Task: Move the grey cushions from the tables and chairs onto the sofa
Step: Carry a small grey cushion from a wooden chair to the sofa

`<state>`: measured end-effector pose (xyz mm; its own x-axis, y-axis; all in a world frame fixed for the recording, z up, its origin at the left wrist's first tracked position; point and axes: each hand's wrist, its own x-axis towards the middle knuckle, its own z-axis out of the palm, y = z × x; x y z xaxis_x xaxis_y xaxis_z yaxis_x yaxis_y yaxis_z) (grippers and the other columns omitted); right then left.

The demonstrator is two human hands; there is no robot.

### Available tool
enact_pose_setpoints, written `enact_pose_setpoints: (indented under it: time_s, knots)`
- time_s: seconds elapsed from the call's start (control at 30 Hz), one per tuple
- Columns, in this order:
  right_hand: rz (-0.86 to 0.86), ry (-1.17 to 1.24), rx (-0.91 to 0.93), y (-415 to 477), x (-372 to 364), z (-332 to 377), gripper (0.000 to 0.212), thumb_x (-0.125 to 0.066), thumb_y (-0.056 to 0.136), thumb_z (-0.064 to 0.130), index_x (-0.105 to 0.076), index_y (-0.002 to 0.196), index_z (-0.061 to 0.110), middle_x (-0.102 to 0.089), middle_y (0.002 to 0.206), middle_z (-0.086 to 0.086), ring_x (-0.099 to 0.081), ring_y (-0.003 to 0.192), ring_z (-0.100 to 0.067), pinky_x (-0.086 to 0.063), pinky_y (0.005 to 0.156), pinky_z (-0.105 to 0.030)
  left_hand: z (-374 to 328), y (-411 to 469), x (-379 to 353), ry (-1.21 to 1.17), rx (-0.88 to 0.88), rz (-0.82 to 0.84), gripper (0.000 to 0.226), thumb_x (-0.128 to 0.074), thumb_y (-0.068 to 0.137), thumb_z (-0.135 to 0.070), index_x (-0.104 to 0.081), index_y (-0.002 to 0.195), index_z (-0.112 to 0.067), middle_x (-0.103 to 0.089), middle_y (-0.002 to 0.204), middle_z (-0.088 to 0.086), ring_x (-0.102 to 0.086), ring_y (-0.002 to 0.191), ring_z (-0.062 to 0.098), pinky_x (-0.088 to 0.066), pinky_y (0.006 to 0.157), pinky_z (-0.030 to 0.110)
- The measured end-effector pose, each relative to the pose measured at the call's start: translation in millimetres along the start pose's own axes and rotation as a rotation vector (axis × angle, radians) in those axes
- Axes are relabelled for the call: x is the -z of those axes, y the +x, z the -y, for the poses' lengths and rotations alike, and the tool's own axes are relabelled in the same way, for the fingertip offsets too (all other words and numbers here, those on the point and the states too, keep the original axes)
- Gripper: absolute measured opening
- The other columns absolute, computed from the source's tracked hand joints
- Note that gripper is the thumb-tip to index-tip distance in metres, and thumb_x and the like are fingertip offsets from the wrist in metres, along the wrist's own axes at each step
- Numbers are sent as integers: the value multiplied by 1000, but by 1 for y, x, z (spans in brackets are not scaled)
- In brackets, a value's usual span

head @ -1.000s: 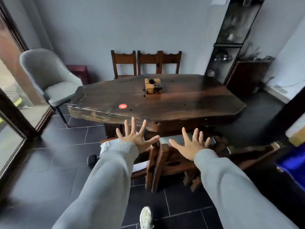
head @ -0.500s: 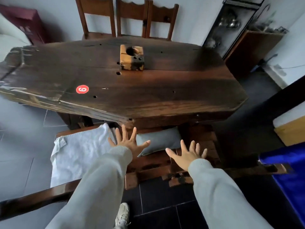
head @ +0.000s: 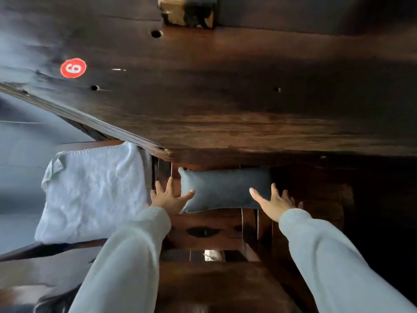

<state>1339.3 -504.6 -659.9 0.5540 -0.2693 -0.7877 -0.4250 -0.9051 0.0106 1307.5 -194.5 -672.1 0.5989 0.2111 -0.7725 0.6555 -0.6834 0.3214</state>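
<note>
Now both hands reach for the small grey cushion [head: 223,188], which lies on the seat of a wooden chair [head: 212,224] tucked partly beneath the front edge of the dark wooden table [head: 225,98]. The left hand [head: 168,197] is open with fingers spread at the cushion's 9 o'clock end, its thumb against the near left corner; the right hand [head: 274,201] is open too, at the 3 o'clock end, thumb laid over the fabric, and neither has closed on it yet. A white cloth [head: 94,190] covers the neighbouring seat at 9 o'clock from the cushion, just beside the left hand. To do this step well, I would close both hands on the short ends together, pinching the soft filling rather than the cover alone, then draw the cushion toward 6 o'clock before lifting, since the table edge overhangs its far side and could catch knuckles. The sofa is out of view.
</note>
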Motion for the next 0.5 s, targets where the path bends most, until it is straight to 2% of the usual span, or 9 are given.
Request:
enact_pose_setpoints:
  time_s: [0.07, 0.17, 0.27, 0.33, 0.4, 0.47, 0.5]
  knots:
    - [39, 117, -16, 55, -12, -9, 114, -31, 77, 97, 6, 166, 35, 9, 174, -13, 1, 160, -39, -1, 127, -59, -2, 40, -37, -140, 11, -26, 96, -64, 97, -59, -11, 170, -24, -3, 178, 8, 1, 164, 31, -8, 129, 58]
    - [42, 274, -32, 98, -17, -18, 113, -49, 84, 85, 7, 166, 30, 11, 174, -13, -3, 159, -40, -10, 127, -56, -2, 74, -64, -167, 2, 2, 105, -74, 94, -51, -10, 169, -15, -14, 177, 11, -11, 163, 31, -15, 130, 49]
    - [69, 418, -42, 127, -25, -20, 114, -56, 87, 77, 6, 166, 22, -1, 175, -12, -15, 158, -39, -17, 126, -52, 2, 96, -77, -426, 25, 16, 111, -89, 83, -37, -18, 166, -14, -42, 164, 8, -40, 152, 29, -32, 125, 43]
    - [87, 478, -51, 134, -30, -20, 117, -63, 86, 74, 2, 167, 19, -16, 173, -11, -25, 155, -37, -23, 124, -47, 10, 98, -79, -539, 50, -2, 103, -93, 79, -27, -29, 160, -17, -50, 153, 0, -48, 146, 27, -37, 121, 38]
    - [70, 518, -57, 141, -31, -25, 122, -73, 81, 69, -2, 167, 19, -22, 172, -10, -30, 153, -36, -28, 123, -47, 15, 101, -85, -629, 81, 1, 96, -95, 75, -18, -37, 152, -18, -57, 147, 5, -57, 136, 29, -44, 118, 46]
    - [150, 541, -61, 136, -29, -23, 129, -84, 74, 62, -3, 167, 22, -17, 173, -7, -27, 155, -34, -31, 122, -52, 27, 93, -80, -701, 136, 13, 92, -96, 70, -6, -42, 143, -17, -63, 139, 13, -65, 123, 29, -54, 107, 50]
    - [200, 538, -59, 135, -29, -25, 133, -88, 72, 58, -1, 167, 23, -13, 174, -6, -25, 156, -33, -34, 120, -54, 30, 90, -79, -736, 157, 5, 92, -98, 61, -7, -45, 134, -19, -66, 132, 14, -68, 115, 28, -58, 99, 50]
